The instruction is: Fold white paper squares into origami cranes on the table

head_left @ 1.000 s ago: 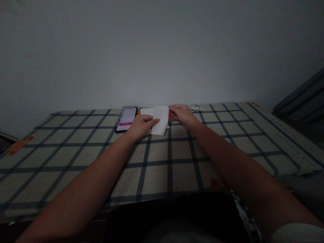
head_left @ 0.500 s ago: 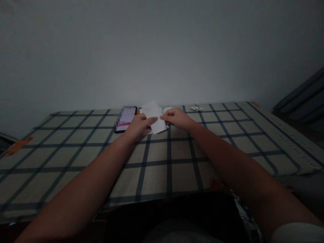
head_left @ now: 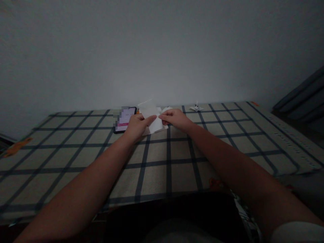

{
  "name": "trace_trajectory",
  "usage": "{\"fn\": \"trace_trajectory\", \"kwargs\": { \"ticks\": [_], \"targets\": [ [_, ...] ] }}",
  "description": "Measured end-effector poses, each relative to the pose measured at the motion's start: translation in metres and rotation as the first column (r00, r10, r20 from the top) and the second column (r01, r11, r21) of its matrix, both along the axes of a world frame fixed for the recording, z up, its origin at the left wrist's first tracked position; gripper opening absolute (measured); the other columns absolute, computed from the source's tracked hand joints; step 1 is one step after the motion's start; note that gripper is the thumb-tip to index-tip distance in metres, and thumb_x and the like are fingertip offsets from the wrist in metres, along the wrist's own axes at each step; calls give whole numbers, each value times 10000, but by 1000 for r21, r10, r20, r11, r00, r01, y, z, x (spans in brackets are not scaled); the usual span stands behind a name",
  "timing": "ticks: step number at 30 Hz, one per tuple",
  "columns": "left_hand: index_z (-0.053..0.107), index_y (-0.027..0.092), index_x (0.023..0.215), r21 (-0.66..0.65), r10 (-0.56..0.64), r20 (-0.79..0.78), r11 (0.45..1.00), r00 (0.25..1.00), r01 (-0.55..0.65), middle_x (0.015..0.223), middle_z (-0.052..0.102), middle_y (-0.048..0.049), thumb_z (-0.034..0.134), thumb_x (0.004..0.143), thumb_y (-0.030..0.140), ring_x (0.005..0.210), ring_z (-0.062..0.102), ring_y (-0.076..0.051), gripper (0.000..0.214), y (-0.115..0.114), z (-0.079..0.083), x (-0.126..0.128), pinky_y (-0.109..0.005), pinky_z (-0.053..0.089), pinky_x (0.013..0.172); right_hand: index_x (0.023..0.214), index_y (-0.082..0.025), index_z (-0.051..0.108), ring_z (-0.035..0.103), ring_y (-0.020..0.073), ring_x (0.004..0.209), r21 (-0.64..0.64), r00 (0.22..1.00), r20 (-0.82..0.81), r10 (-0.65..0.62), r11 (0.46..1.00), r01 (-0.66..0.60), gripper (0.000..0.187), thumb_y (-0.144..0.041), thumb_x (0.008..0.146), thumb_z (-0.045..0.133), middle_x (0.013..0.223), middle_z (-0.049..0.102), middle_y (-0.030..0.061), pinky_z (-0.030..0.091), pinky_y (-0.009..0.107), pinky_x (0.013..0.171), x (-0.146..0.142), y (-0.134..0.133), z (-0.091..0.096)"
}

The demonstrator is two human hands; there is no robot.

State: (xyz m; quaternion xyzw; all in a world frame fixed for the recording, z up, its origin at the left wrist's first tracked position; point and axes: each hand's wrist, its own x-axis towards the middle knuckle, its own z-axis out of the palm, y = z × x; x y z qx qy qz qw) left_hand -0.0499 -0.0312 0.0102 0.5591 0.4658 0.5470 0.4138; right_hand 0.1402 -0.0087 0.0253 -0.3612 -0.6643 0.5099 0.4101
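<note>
A white sheet of paper point(head_left: 149, 109) is held up just above the table, its upper left corner tilted toward the wall. My left hand point(head_left: 140, 125) is closed on its left side, thumb lying across the front. At the right edge my right hand point(head_left: 175, 118) pinches the same paper, thumb and fingertips close to the left thumb. More white paper shows under and behind the sheet, partly hidden by it and by the hands. A small white object point(head_left: 166, 109) peeks out behind my right hand; its kind is unclear.
A phone point(head_left: 124, 119) with a lit screen lies left of my left hand. Toward the back right stands a small folded paper shape point(head_left: 196, 108), like a crane. A checked cloth point(head_left: 157, 165) covers the table, which meets a plain wall point(head_left: 162, 50).
The sheet has turned slightly, its top shifting left and its lower corner moving a little up and left. Both hands keep their hold, with only small finger movements.
</note>
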Motion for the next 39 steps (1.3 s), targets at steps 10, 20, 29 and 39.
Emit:
{"fn": "trace_trajectory", "kwargs": {
  "ticks": [10,20,29,39],
  "targets": [
    [745,125,800,-20,55,230,998,972,-52,849,755,-91,848,594,376,687,676,-195,341,3,0,5,-305,537,661,724,-132,688,586,97,595,11,993,101,54,998,-55,178,-282,819,688,653,653,26,468,230,598,2,0,0],
    [677,135,717,-22,140,307,990,941,-140,754,722,-61,826,592,323,631,643,-161,271,-1,15,5,-262,518,601,741,-140,651,603,84,627,-37,995,86,58,998,-55,129,-206,852,640,721,677,32,491,203,613,3,-4,5],
    [699,141,776,-33,91,261,996,961,-86,848,747,-86,837,601,410,737,682,-195,350,-4,19,6,-308,534,713,726,-183,534,565,94,617,80,994,-7,-106,991,106,278,-398,853,655,670,614,-5,475,217,604,-2,-4,6],
    [733,128,871,-22,-1,158,1000,987,4,949,750,-112,849,604,386,792,695,-226,388,-4,1,8,-324,540,730,811,-170,611,586,131,747,206,997,-73,-22,978,37,179,-349,817,614,793,632,12,466,249,677,-8,-7,3]
  ]
}}
